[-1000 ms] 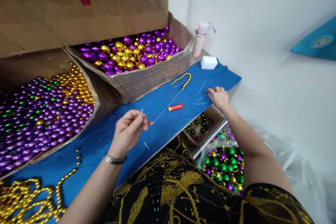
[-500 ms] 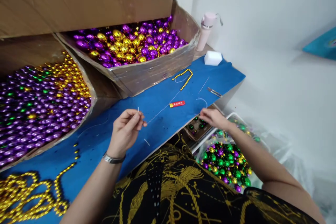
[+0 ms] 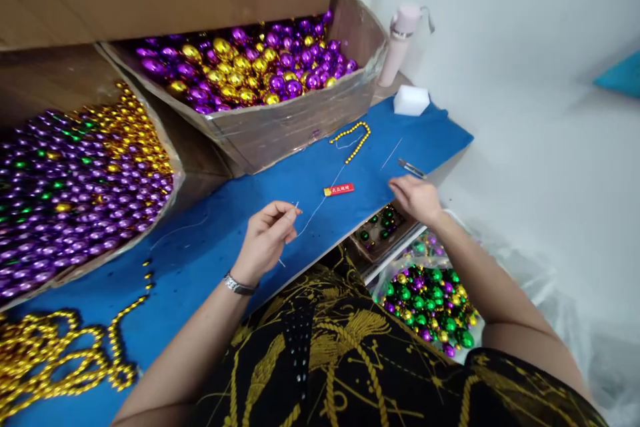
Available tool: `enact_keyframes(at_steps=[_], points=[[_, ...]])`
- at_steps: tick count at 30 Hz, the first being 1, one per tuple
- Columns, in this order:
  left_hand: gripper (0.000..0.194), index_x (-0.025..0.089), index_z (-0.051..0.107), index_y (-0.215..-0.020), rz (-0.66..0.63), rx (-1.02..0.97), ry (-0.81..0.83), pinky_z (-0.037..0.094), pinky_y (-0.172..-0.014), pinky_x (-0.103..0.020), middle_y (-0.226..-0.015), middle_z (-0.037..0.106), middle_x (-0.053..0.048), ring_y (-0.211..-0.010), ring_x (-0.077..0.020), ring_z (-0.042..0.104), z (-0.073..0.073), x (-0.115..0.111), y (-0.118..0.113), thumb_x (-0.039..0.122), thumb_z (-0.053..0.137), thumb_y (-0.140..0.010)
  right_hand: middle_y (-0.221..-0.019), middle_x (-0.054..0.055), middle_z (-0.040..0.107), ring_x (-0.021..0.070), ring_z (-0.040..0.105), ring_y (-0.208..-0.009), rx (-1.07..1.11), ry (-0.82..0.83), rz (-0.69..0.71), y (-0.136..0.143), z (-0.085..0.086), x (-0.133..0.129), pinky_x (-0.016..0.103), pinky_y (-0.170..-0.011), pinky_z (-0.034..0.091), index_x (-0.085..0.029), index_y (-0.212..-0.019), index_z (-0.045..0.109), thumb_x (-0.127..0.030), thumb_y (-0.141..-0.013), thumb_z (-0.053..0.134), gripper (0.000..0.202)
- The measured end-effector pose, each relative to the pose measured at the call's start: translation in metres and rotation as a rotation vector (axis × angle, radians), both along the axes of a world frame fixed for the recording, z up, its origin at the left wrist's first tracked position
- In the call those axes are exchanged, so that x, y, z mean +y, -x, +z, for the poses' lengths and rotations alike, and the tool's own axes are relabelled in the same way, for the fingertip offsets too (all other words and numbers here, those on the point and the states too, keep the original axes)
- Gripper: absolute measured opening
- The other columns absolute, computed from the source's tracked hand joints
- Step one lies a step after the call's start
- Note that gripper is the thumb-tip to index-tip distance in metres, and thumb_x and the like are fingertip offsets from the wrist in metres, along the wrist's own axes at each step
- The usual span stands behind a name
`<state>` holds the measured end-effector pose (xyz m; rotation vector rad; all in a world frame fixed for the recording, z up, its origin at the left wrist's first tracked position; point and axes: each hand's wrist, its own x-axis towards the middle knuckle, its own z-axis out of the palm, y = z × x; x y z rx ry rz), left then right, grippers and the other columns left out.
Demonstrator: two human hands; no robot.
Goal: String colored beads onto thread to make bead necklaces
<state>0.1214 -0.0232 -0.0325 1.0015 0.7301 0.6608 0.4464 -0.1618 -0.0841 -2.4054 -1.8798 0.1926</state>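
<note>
**Moved rightward, nearer the red packet (image 3: 340,190), since half a second ago: left hand (image 3: 267,237), pinching thread (image 3: 313,215)**

Shifted too: right hand (image 3: 417,199), drawn up just beside the utility knife (image 3: 413,169) on the blue counter (image 3: 370,193).

Left grip closed on the thread between thumb and fingertips, with a short pale end poking up past them. From there, running in a slight curve over the counter, past the left end of the red packet, to the string of gold beads (image 3: 369,133). Bent like a hook, near the front of the larger cardboard box (image 3: 300,120), well apart from both hands.

Right grip with fingers curled together; no telling from this view whether holding anything.

Beyond the knife, toward the far end: white block (image 3: 411,101), with pink bottle (image 3: 393,53) just behind. Heaped inside the larger box: purple and gold balls (image 3: 240,70). Farther left: small purple beads (image 3: 75,213) in another box, and tangled gold strands (image 3: 60,363) on the counter. Below the counter: green, purple and gold balls (image 3: 430,303) in a bag.
</note>
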Motion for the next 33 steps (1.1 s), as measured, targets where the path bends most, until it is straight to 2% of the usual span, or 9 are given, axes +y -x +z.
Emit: enact_keyframes(at_steps=[2,5,11,14,17,19,22,25,33], points=[[0.023,0.013,0.067,-0.081,-0.02,0.005,0.0,0.034,-0.045,-0.017,-0.056,0.044,0.005,-0.047,-0.003,0.033,0.001,-0.002,-0.002,0.032,0.079,-0.075,-0.118,0.015,0.064,0.0232,0.056,-0.101,-0.141,-0.044,-0.046,-0.016,0.01,0.027,0.032,-0.077,0.04,-0.018,-0.125,0.06,-0.026,-0.102,0.03,0.039],[0.024,0.013,0.067,-0.081,-0.029,0.014,0.0,0.034,-0.046,-0.017,-0.055,0.043,0.006,-0.047,-0.003,0.032,0.003,-0.006,-0.003,0.033,0.079,-0.076,-0.111,0.016,0.065,0.021,0.052,-0.091,-0.189,-0.041,0.022,-0.034,0.009,0.056,0.032,-0.073,0.034,-0.014,-0.116,0.063,-0.013,-0.097,0.036,0.033],[0.031,0.013,0.065,-0.08,-0.023,0.025,0.048,0.033,-0.044,-0.017,-0.055,0.044,0.006,-0.045,-0.0025,0.032,0.001,-0.008,-0.005,0.039,0.08,-0.073,-0.086,0.012,0.065,0.0136,0.049,-0.08,-0.177,-0.065,0.223,-0.047,0.006,0.079,0.03,-0.068,0.028,-0.014,-0.081,0.063,-0.01,-0.095,0.042,0.026],[0.033,0.013,0.065,-0.082,-0.003,0.027,0.036,0.034,-0.045,-0.018,-0.057,0.047,0.005,-0.045,-0.0025,0.033,-0.003,-0.008,-0.006,0.041,0.08,-0.073,-0.09,0.011,0.067,0.0148,0.052,-0.081,-0.159,-0.139,0.255,-0.021,0.016,0.083,0.029,-0.067,0.031,-0.016,-0.087,0.062,-0.013,-0.097,0.041,0.024],[0.034,0.013,0.067,-0.083,0.03,0.039,-0.022,0.035,-0.045,-0.018,-0.064,0.053,0.002,-0.048,-0.0036,0.037,-0.007,-0.007,-0.006,0.044,0.079,-0.073,-0.095,0.008,0.068,0.0156,0.058,-0.086,-0.054,-0.244,0.277,0.033,0.035,0.074,0.027,-0.071,0.04,-0.018,-0.103,0.059,-0.024,-0.1,0.04,0.021],[0.034,0.014,0.068,-0.084,0.042,0.056,-0.085,0.035,-0.046,-0.019,-0.065,0.055,0.001,-0.05,-0.0047,0.04,-0.01,-0.006,-0.006,0.045,0.077,-0.076,-0.098,0.005,0.069,0.0135,0.062,-0.085,0.251,-0.338,0.354,0.074,0.048,0.063,0.025,-0.076,0.046,-0.019,-0.107,0.059,-0.026,-0.1,0.042,0.02],[0.03,0.015,0.069,-0.089,0.033,0.091,-0.203,0.035,-0.048,-0.02,-0.063,0.054,0.001,-0.051,-0.006,0.042,-0.013,-0.005,-0.003,0.044,0.072,-0.082,-0.094,0.003,0.07,0.0126,0.065,-0.084,0.471,-0.399,0.405,0.118,0.062,0.049,0.025,-0.077,0.05,-0.02,-0.105,0.062,-0.027,-0.101,0.043,0.02],[0.025,0.016,0.07,-0.092,0.016,0.119,-0.299,0.034,-0.049,-0.02,-0.063,0.052,0.002,-0.052,-0.0066,0.042,-0.016,-0.005,-0.001,0.041,0.069,-0.086,-0.092,0.003,0.07,0.0133,0.066,-0.083,0.503,-0.407,0.394,0.135,0.064,0.045,0.026,-0.078,0.051,-0.02,-0.104,0.064,-0.027,-0.101,0.043,0.023],[0.022,0.018,0.071,-0.093,0.026,0.166,-0.404,0.038,-0.055,-0.022,-0.072,0.061,-0.001,-0.058,-0.0091,0.048,-0.015,-0.005,0.001,0.039,0.067,-0.087,-0.092,0.003,0.071,0.014,0.065,-0.084,0.494,-0.375,0.409,0.137,0.059,0.047,0.027,-0.078,0.051,-0.021,-0.109,0.067,-0.027,-0.102,0.04,0.028]])
